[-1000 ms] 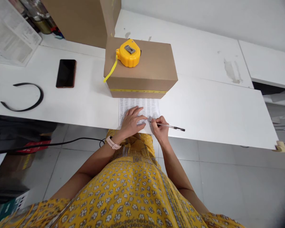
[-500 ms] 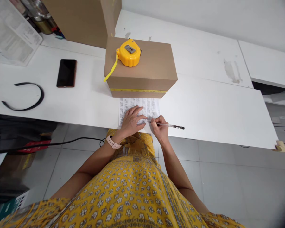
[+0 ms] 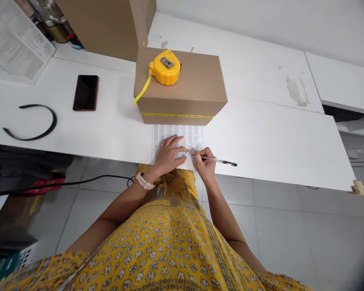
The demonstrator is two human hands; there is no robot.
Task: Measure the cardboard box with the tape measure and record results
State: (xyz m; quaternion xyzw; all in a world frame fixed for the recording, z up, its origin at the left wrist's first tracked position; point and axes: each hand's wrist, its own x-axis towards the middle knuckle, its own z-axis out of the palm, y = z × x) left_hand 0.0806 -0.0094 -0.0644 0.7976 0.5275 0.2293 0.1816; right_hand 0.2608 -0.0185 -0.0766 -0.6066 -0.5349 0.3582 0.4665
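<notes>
A paper sheet (image 3: 192, 135) covered in columns of small writing lies at the table's front edge. My left hand (image 3: 169, 154) rests flat on it with fingers spread. In my right hand (image 3: 205, 165) is a pen (image 3: 221, 161), its tip at the paper near my left fingertips and its dark end pointing right. Just behind the sheet stands a brown cardboard box (image 3: 182, 107), with a strip of yellow measuring tape along its front. On top of the box sits a yellow tape measure (image 3: 166, 70) with a yellow strap hanging over the left side.
A phone (image 3: 86, 93) and a black headband (image 3: 50, 125) lie on the white table (image 3: 276, 137) to the left. Behind them are a larger cardboard box (image 3: 103, 28) and a clear plastic container (image 3: 18, 44). A black cable (image 3: 103, 176) crosses below the table edge.
My right hand has shifted very slightly to the right with the pen along the paper. My left hand stays in place on the sheet.
</notes>
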